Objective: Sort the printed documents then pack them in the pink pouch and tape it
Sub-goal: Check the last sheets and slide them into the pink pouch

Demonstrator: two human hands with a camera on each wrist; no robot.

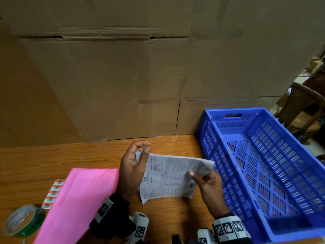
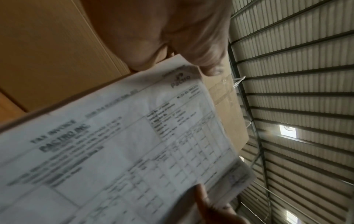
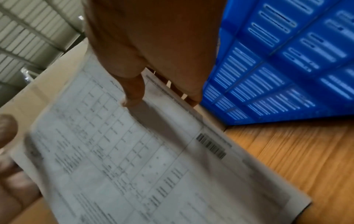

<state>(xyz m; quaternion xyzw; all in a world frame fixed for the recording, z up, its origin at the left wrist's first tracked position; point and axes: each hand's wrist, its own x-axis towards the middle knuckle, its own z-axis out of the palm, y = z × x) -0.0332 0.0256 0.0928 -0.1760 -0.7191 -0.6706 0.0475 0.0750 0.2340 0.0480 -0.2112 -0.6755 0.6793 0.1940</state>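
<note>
I hold a thin stack of printed documents (image 1: 168, 176) up over the wooden table (image 1: 52, 161), between both hands. My left hand (image 1: 145, 150) pinches its top left corner, thumb on the printed face. My right hand (image 1: 193, 175) pinches the right end, thumb in front and fingers behind. The top sheet is a tax invoice with tables (image 2: 114, 151) and a barcode (image 3: 210, 147). The pink pouch (image 1: 79, 199) lies flat on the table to the left, partly under my left wrist. A roll of tape (image 1: 22, 221) lies at the front left corner.
A blue slotted crate (image 1: 263, 173) stands on the table just right of my right hand and appears to hold nothing. Large cardboard boxes (image 1: 123, 76) wall off the back of the table. A strip of orange and white labels (image 1: 52, 192) pokes out from under the pouch.
</note>
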